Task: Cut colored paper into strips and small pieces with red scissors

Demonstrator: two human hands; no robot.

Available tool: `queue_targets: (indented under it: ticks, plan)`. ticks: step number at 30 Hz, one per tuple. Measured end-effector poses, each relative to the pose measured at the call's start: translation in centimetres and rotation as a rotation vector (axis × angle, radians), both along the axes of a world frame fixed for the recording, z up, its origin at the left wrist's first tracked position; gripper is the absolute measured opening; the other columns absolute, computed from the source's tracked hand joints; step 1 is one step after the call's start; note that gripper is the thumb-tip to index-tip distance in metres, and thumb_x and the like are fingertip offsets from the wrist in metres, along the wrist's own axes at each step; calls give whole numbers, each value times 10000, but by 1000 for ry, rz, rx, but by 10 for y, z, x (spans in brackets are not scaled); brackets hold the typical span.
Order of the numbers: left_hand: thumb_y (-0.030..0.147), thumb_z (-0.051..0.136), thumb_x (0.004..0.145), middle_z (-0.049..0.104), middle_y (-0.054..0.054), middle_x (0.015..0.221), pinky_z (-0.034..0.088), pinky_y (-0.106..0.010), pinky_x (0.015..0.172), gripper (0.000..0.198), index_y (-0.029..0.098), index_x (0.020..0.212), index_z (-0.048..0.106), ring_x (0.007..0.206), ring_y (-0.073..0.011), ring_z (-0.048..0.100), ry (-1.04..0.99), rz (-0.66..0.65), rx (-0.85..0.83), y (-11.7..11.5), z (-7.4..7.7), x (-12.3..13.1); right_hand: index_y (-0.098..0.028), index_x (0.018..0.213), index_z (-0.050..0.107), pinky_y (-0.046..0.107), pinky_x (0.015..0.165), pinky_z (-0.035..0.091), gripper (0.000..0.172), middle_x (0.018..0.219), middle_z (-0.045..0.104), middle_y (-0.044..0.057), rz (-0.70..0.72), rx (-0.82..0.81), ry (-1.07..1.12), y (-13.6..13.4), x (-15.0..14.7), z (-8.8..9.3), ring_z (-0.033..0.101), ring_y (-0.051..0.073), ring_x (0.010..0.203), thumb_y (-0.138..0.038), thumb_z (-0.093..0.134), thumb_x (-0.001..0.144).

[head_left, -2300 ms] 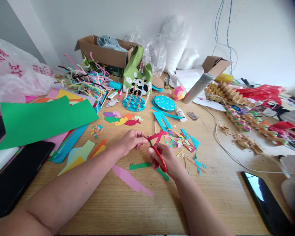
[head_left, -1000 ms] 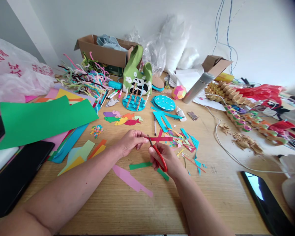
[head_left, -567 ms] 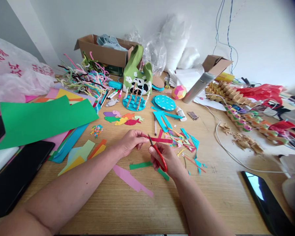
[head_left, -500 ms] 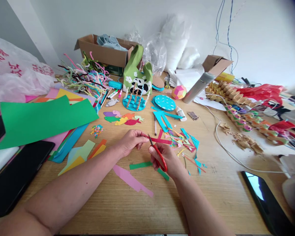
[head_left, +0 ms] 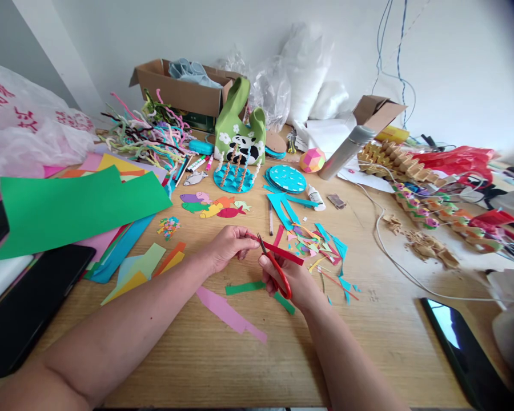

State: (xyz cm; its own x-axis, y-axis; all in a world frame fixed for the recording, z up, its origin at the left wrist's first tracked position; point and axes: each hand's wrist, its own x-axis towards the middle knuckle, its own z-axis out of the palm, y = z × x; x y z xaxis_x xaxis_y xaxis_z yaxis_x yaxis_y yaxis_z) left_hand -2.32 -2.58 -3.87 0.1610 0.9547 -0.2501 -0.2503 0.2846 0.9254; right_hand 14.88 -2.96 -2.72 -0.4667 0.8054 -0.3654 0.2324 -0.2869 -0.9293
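Note:
My left hand [head_left: 228, 245] pinches one end of a thin red paper strip [head_left: 285, 253] above the wooden table [head_left: 205, 359]. My right hand [head_left: 292, 279] grips red-handled scissors [head_left: 276, 268], fingers through the loops, with the blades at the strip just right of my left fingertips. The strip slopes down to the right over a heap of coloured paper scraps [head_left: 319, 246]. Green paper offcuts [head_left: 244, 288] and a pink paper piece [head_left: 229, 311] lie under my hands.
Coloured paper sheets [head_left: 75, 208] and pipe cleaners [head_left: 148, 134] fill the left. Paper fish [head_left: 212, 206], a panda craft [head_left: 240, 140], blue discs [head_left: 286, 179], a glue bottle [head_left: 314, 197] and a flask [head_left: 346, 153] sit behind. A phone [head_left: 465, 348] lies right, a tablet [head_left: 23, 308] left.
The red strip turned from pointing up-right to level, then its free end drooped down to the right. The scissors shifted slightly along it. My hands stayed in the same place.

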Motion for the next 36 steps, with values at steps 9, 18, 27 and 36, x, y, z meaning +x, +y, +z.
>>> queue_targets:
  ticks: [9,18,27,36]
  plan:
    - [274,709,600,489,51,472,250,-227,459,175,144,665,612,407,-59,373,-51,25,-34,0,3,-1,-181,648,506,186,311,418,445,463,560,-44,-12,-7,10,0,-1,3,517,99,334,-530,781,642]
    - [296,720,592,495,48,503,253,-226,460,206,137,682,624,427,-60,383,-13,21,-13,-1,3,1,-179,638,514,190,322,419,430,473,562,-39,-17,15,6,0,-1,1,529,104,352,-521,773,662]
    - [279,710,597,492,49,497,259,-228,456,172,144,659,623,423,-62,377,-14,16,-3,-1,3,1,-182,691,525,203,345,442,416,495,573,-41,3,26,1,1,0,0,544,111,369,-525,759,677]
    - [268,712,601,485,48,473,249,-226,455,165,142,643,616,411,-61,376,-26,18,-11,-1,4,1,-189,656,507,207,327,423,437,479,567,-43,5,7,1,1,0,2,528,110,354,-535,774,650]
